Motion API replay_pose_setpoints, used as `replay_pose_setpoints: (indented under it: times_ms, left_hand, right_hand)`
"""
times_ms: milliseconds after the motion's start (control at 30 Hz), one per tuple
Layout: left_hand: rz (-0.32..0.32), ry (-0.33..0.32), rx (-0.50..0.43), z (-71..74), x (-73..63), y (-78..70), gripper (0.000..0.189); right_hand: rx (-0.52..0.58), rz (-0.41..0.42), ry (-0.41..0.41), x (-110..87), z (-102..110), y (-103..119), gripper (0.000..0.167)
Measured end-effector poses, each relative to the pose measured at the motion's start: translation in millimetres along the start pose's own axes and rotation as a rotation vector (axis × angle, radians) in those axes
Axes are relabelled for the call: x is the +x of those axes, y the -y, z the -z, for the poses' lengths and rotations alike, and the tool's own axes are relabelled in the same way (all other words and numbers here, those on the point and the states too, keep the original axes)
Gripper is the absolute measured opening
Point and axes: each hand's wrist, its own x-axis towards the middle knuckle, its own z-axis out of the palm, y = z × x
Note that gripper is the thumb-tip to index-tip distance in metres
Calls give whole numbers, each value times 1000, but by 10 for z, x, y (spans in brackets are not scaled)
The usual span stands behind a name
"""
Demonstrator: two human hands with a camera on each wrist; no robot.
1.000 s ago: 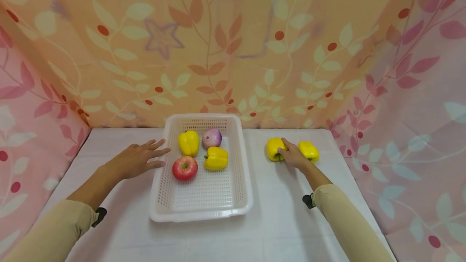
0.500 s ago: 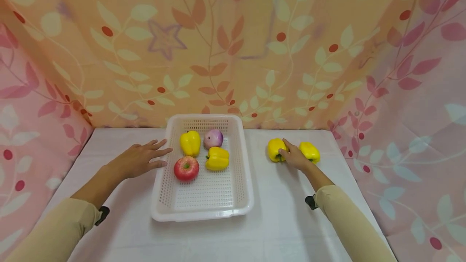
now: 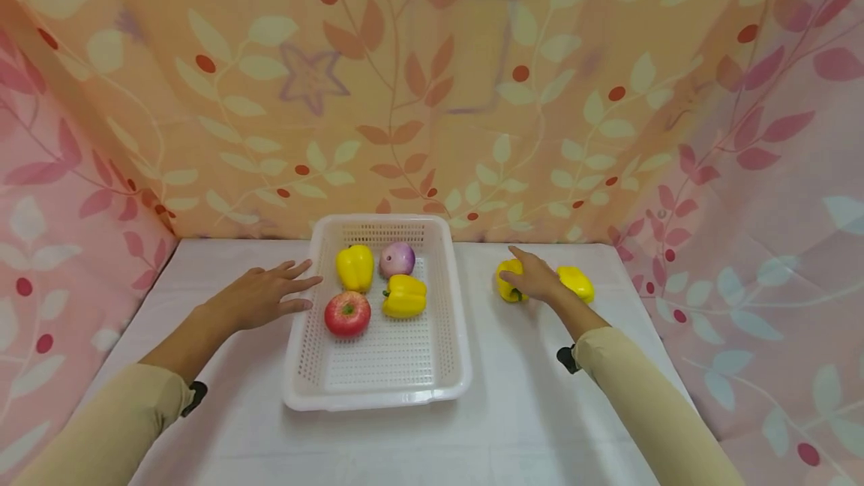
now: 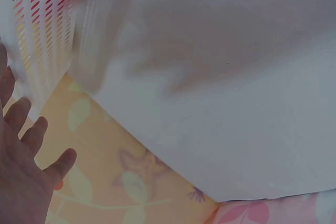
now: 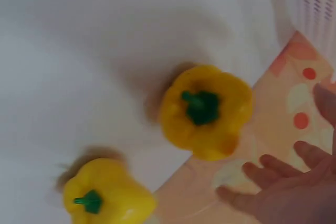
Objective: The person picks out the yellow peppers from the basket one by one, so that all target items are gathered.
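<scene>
In the head view my right hand (image 3: 536, 277) hovers over a yellow bell pepper (image 3: 508, 287) on the table's right side. Its fingers are extended; the right wrist view shows them spread and apart from that pepper (image 5: 205, 111). A second yellow bell pepper (image 3: 576, 283) lies just right of the hand, partly covered by it. My left hand (image 3: 266, 295) is held at the left rim of a white plastic basket (image 3: 378, 397), fingers loosely spread, holding nothing. Whether it touches the rim I cannot tell. Inside lie two yellow bell peppers (image 3: 405, 297), a red apple (image 3: 347, 315) and a purple-white round vegetable (image 3: 397, 259).
A white cloth covers the table (image 3: 526, 426). Patterned fabric (image 3: 432, 96) hangs along its back, with pink fabric walls (image 3: 776, 193) at both sides. The basket stands left of the table's middle, its near half bare.
My right hand has let go of the left one of the two loose peppers and risen slightly off it; that pepper stays in place. The left hand keeps its pose by the basket.
</scene>
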Motion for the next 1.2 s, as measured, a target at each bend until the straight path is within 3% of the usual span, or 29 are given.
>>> replay_pose_setpoints:
  times_ms: [167,300,433,633,900,1200]
  left_hand:
    - [0,-5,-2,2,-9,-6,57]
    - [-3,-13,0,-2,-14,-10,56]
    - [1,-12,0,-17,-15,-9,56]
    - [5,-11,-5,-15,-13,-9,57]
    - [7,-9,-14,-24,-22,-6,56]
    - [5,-9,-15,-32,0,12,56]
  right_hand:
    - [145,135,-22,53,21,325,83]
    - [266,208,31,58,3,628,94]
    - [332,280,127,62,-41,886,100]
    - [359,394,361,103,-150,1135,97]
    - [242,333,543,128,-343,1378,94]
    - [194,224,543,176,-523,1543,91]
